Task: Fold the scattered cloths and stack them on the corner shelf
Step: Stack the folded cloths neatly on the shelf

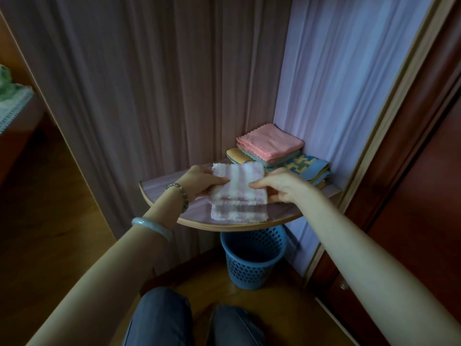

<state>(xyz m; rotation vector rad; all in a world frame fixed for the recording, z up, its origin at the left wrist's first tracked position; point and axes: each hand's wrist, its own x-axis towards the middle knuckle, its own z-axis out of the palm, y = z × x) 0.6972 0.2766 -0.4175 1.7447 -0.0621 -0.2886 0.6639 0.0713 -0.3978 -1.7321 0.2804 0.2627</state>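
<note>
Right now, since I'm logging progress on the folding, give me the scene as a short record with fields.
striped cloth: partly folded, at the front of the corner shelf
left hand: holds its left edge
right hand: holds its right edge
folded stack: back right of the shelf, pink cloth on top
blue basket: on the floor below the shelf

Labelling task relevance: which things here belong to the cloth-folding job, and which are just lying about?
Job: striped cloth, held by left hand and right hand; folded cloth stack; corner shelf.
Lying about: blue basket below the shelf; curtains; wooden door.
</note>
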